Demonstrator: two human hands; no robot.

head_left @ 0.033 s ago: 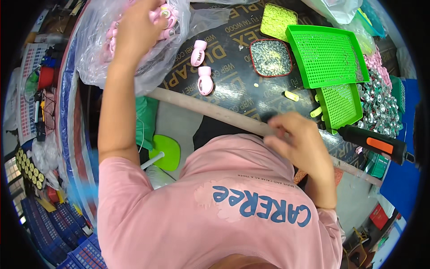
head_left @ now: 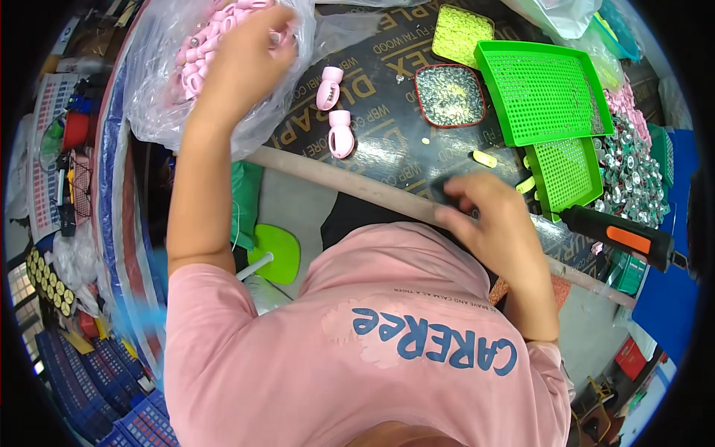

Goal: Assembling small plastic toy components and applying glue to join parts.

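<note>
My left hand [head_left: 253, 56] is over a clear plastic bag [head_left: 153, 112] filled with pink plastic parts [head_left: 201, 56]. Its fingertips are smeared by motion, and I cannot make out whether they hold a part. At the table's near edge hovers my right hand [head_left: 495, 212], its fingers loosely bent, thumb and forefinger apart, with nothing visible between them. Between the hands, a pink rounded part with a slot and a metal spring [head_left: 329, 88] lies beside a similar pink part with an oval opening [head_left: 341, 135].
Yellow pieces fill one tray [head_left: 463, 36]; a red-rimmed tray [head_left: 449, 95] holds small metal and yellow bits. Two green perforated baskets [head_left: 544, 93] overlap at right. A black-and-orange electric screwdriver [head_left: 622, 235] sits before a pile of clear-and-green parts [head_left: 633, 171]. A yellow piece [head_left: 485, 159] lies nearby.
My left hand has moved slightly right and toward me, uncovering more pink parts in the bag. My right hand has shifted slightly left.
</note>
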